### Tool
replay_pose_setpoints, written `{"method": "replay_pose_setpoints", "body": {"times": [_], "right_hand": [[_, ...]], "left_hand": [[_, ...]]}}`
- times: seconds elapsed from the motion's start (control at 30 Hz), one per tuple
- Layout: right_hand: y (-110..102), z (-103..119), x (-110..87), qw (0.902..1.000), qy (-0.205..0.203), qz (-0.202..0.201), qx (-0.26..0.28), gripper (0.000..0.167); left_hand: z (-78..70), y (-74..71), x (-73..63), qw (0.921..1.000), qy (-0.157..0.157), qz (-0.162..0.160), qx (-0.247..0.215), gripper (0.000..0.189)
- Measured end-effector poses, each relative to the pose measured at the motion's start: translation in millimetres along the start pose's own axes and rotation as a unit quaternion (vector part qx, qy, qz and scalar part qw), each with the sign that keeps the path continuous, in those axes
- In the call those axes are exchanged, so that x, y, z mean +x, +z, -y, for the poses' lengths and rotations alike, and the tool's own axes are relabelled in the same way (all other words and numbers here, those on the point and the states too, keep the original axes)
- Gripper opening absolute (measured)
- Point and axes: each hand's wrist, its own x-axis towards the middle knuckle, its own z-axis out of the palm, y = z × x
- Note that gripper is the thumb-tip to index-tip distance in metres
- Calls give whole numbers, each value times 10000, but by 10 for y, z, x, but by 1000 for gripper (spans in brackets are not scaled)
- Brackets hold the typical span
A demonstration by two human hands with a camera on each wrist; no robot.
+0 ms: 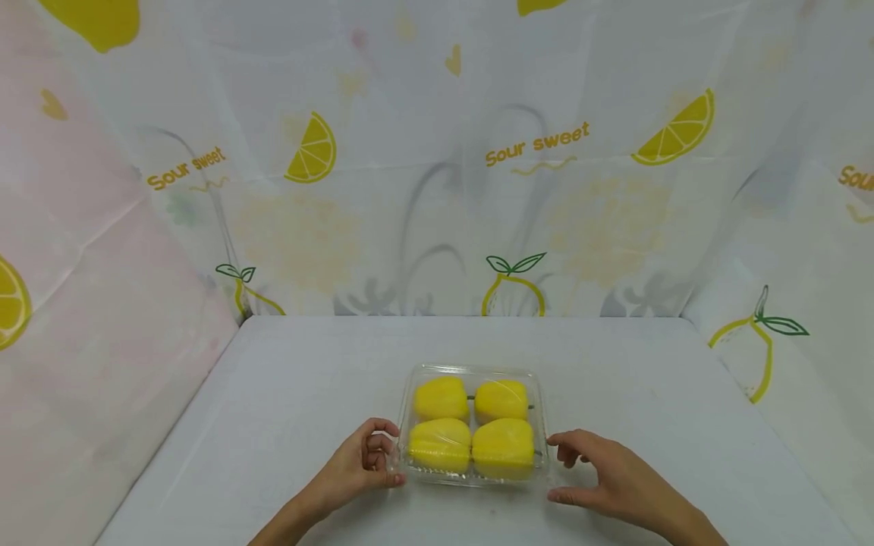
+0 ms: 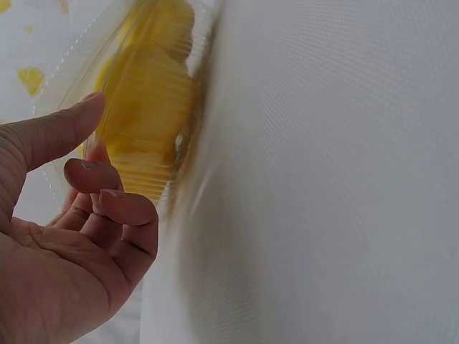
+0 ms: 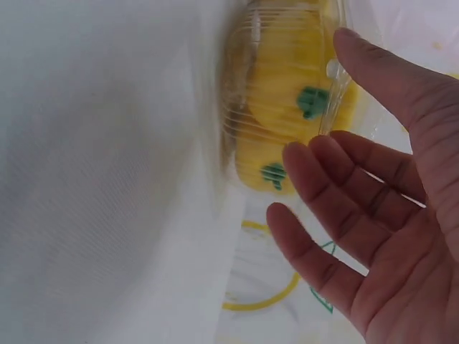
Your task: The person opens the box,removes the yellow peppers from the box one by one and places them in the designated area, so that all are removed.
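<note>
A clear plastic clamshell box (image 1: 474, 479) sits on the white table between my two hands. Inside it are several yellow bell peppers (image 1: 501, 447) in two rows, their green stems (image 3: 313, 102) visible through the wall in the right wrist view. My left hand (image 1: 365, 459) is at the box's left edge, thumb by the front corner, fingers loosely bent. In the left wrist view its thumb tip (image 2: 92, 104) overlaps the rim, with a gap between thumb and fingers. Just off the right edge, my right hand (image 1: 604, 474) has thumb and fingers spread apart, with nothing between them.
White tabletop (image 1: 328, 379) surrounds the box. Behind and at both sides hangs a pale curtain (image 1: 410, 189) printed with lemons, lemon slices and the words "Sour sweet".
</note>
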Motion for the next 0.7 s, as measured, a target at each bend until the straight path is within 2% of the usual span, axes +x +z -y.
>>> {"method": "replay_pose_setpoints", "body": {"times": [0.13, 0.23, 0.47, 0.7], "right_hand": [[58, -22, -22, 9956, -744, -544, -141, 37], [81, -29, -23, 9922, -1019, -699, -165, 30], [107, -9, -22, 9861, -1420, -851, -106, 23], [123, -7, -2, 9678, -2171, -1153, -533, 17]], "left_hand": [[-6, -6, 8, 10000, -43, 27, -65, 67], [-5, -10, 18, 9999, -38, 72, -67, 68], [-22, -14, 27, 9998, -22, 188, -99, 68], [-47, -6, 6, 9991, -14, 346, -247, 66]]}}
